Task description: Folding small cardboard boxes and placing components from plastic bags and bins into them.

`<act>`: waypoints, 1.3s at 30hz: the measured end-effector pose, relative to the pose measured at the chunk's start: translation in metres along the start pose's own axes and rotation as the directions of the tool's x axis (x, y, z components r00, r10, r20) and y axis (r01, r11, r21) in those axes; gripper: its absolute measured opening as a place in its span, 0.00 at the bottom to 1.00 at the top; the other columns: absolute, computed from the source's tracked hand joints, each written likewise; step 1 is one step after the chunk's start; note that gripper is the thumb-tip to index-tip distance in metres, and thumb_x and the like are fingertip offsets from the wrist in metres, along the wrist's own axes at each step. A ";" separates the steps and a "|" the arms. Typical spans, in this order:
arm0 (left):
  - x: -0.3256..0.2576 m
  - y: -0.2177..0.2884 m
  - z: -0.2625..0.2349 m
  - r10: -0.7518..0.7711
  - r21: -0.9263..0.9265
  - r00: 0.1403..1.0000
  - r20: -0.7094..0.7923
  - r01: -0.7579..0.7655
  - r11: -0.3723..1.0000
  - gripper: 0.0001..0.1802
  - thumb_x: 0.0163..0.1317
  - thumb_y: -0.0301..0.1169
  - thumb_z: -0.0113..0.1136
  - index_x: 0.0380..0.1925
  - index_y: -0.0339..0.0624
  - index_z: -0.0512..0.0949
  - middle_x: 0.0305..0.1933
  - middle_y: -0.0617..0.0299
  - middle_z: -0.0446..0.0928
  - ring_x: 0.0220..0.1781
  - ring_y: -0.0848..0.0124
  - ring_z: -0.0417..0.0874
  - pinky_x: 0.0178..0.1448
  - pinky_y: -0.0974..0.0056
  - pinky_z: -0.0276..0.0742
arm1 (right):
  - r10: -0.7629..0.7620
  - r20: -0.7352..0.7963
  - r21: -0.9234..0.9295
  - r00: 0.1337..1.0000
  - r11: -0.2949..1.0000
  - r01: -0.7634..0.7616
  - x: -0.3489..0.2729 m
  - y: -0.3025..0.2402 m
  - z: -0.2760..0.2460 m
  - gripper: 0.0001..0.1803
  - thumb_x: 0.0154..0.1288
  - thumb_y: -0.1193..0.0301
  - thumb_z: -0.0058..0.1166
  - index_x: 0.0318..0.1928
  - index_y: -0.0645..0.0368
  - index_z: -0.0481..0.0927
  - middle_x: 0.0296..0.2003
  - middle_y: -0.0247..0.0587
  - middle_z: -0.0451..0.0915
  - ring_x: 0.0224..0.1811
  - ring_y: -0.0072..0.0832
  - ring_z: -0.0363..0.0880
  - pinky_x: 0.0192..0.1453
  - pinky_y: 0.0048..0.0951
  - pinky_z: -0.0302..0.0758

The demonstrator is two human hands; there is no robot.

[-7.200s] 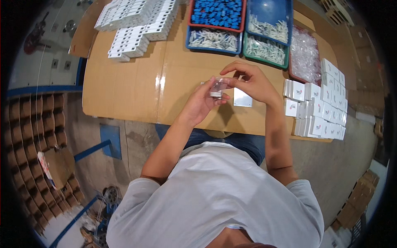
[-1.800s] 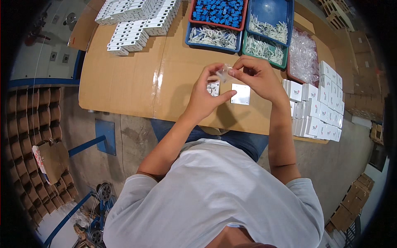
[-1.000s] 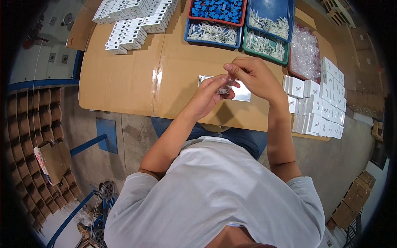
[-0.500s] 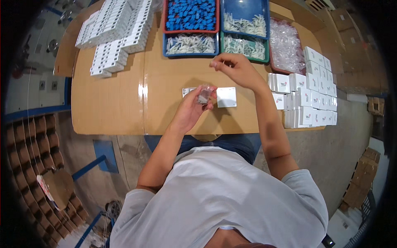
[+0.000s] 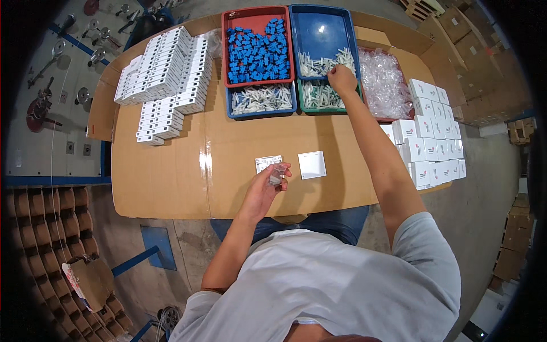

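My left hand is closed around a small clear plastic bag, with something whitish inside that is too small to name. It hovers over the near edge of a white plate with cutouts lying on the cardboard table top. To its right lies a plain white square plate. My right hand reaches far forward over the front edge of the upper blue tray, fingers bunched at the small white plastic pieces there. Whether a piece is between those fingertips is hidden.
A red tray of blue plastic pieces, a lower blue tray and a green tray of white pieces stand at the back. Clear bags fill another tray. White device stacks rise left, white boxes right.
My right hand has moved from above the table forward to the upper blue tray. The left hand still holds the clear bag. The whole view has shifted, showing more of the table's far side.
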State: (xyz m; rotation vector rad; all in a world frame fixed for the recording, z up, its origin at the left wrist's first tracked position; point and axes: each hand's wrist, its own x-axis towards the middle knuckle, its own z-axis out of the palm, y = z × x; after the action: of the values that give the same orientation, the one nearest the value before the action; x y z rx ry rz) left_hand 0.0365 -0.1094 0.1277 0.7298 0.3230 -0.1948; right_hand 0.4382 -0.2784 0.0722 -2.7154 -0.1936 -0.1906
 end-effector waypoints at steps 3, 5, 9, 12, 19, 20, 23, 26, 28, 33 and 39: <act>-0.002 0.004 0.000 0.027 0.017 1.000 -0.004 -0.027 0.999 0.25 0.80 0.46 0.44 0.58 0.36 0.78 0.46 0.62 0.80 0.39 0.73 0.77 0.52 0.65 0.73 | 0.075 0.010 -0.006 0.997 0.997 -0.075 0.002 -0.008 0.001 0.12 0.61 0.61 0.60 0.38 0.54 0.88 0.41 0.48 0.89 0.47 0.50 0.88 0.50 0.49 0.82; -0.003 0.005 -0.003 0.035 0.016 0.999 -0.002 -0.035 0.999 0.25 0.80 0.46 0.44 0.58 0.37 0.78 0.46 0.62 0.81 0.40 0.73 0.77 0.53 0.65 0.73 | 0.121 -0.006 0.041 0.993 0.992 -0.121 0.001 -0.011 0.002 0.13 0.59 0.61 0.59 0.38 0.54 0.89 0.41 0.51 0.89 0.46 0.51 0.88 0.52 0.49 0.82; -0.002 0.005 -0.003 0.031 0.017 0.999 -0.016 -0.031 0.999 0.25 0.80 0.46 0.43 0.59 0.37 0.78 0.46 0.62 0.81 0.40 0.73 0.77 0.53 0.65 0.73 | 0.162 -0.079 0.165 0.984 0.975 -0.148 0.011 0.004 0.001 0.12 0.58 0.63 0.62 0.38 0.57 0.89 0.40 0.52 0.89 0.44 0.47 0.89 0.49 0.45 0.83; 0.006 0.005 0.003 0.007 -0.007 1.000 0.028 -0.007 1.000 0.25 0.81 0.46 0.42 0.59 0.37 0.78 0.47 0.61 0.81 0.40 0.72 0.77 0.52 0.64 0.73 | 0.080 -0.126 0.572 0.989 0.820 0.006 0.035 0.063 -0.012 0.11 0.60 0.67 0.65 0.41 0.58 0.89 0.37 0.43 0.90 0.36 0.34 0.88 0.41 0.38 0.82; 0.009 0.004 -0.005 -0.013 -0.079 0.998 0.062 0.018 0.997 0.27 0.81 0.47 0.43 0.63 0.36 0.76 0.54 0.56 0.82 0.46 0.68 0.82 0.55 0.62 0.77 | 0.266 0.202 0.961 0.943 0.131 -0.243 -0.021 0.078 -0.096 0.15 0.68 0.71 0.66 0.53 0.59 0.85 0.44 0.31 0.87 0.28 0.14 0.70 0.28 0.16 0.61; 0.012 0.003 -0.004 -0.020 -0.100 0.997 0.075 0.028 0.995 0.28 0.81 0.48 0.43 0.64 0.35 0.75 0.56 0.55 0.82 0.48 0.67 0.83 0.56 0.62 0.78 | 0.273 0.198 0.961 0.942 0.134 -0.241 -0.031 0.082 -0.102 0.15 0.68 0.71 0.66 0.53 0.59 0.85 0.44 0.31 0.87 0.28 0.14 0.70 0.28 0.16 0.61; 0.016 0.005 0.003 -0.043 -0.170 0.993 0.108 0.061 0.984 0.29 0.81 0.49 0.42 0.65 0.35 0.74 0.58 0.53 0.81 0.50 0.65 0.84 0.57 0.61 0.79 | 0.211 0.209 0.966 0.955 0.109 -0.235 -0.069 0.074 -0.121 0.13 0.67 0.74 0.65 0.51 0.60 0.84 0.41 0.32 0.86 0.26 0.13 0.66 0.26 0.18 0.59; 0.021 0.008 0.009 -0.022 -0.191 0.987 0.156 0.052 0.980 0.30 0.81 0.50 0.42 0.66 0.35 0.73 0.59 0.53 0.81 0.51 0.65 0.84 0.57 0.61 0.80 | 0.137 0.254 0.955 0.957 0.119 -0.271 -0.110 0.059 -0.136 0.10 0.68 0.75 0.64 0.49 0.61 0.83 0.35 0.30 0.83 0.25 0.12 0.65 0.26 0.18 0.60; 0.023 0.011 0.015 -0.023 -0.202 0.989 0.149 0.053 0.978 0.31 0.81 0.50 0.41 0.66 0.35 0.73 0.59 0.53 0.81 0.51 0.64 0.85 0.57 0.60 0.80 | 0.107 0.254 0.961 0.961 0.088 -0.263 -0.136 0.038 -0.137 0.09 0.69 0.76 0.63 0.48 0.62 0.82 0.31 0.29 0.80 0.23 0.12 0.65 0.26 0.18 0.59; 0.029 0.014 0.020 -0.001 -0.193 0.992 0.123 0.024 0.981 0.32 0.81 0.52 0.40 0.67 0.35 0.72 0.59 0.53 0.81 0.52 0.63 0.85 0.58 0.58 0.81 | -0.033 0.298 0.946 0.954 0.143 -0.290 -0.191 -0.010 -0.143 0.09 0.69 0.76 0.63 0.48 0.63 0.84 0.33 0.31 0.82 0.24 0.11 0.65 0.26 0.18 0.59; 0.021 0.020 0.028 0.044 -0.159 0.989 0.142 -0.021 0.987 0.32 0.80 0.52 0.40 0.65 0.34 0.74 0.59 0.52 0.82 0.52 0.64 0.86 0.57 0.61 0.81 | -0.253 0.273 0.919 0.928 0.353 -0.174 -0.219 -0.061 -0.164 0.11 0.69 0.74 0.66 0.49 0.63 0.86 0.37 0.26 0.84 0.29 0.08 0.68 0.31 0.15 0.61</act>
State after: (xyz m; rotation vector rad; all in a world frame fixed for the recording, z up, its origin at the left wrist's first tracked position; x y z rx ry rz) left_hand 0.0683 -0.1148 0.1521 0.5610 0.1847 -0.1881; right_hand 0.1962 -0.3136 0.2094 -1.5014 -0.3499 0.3618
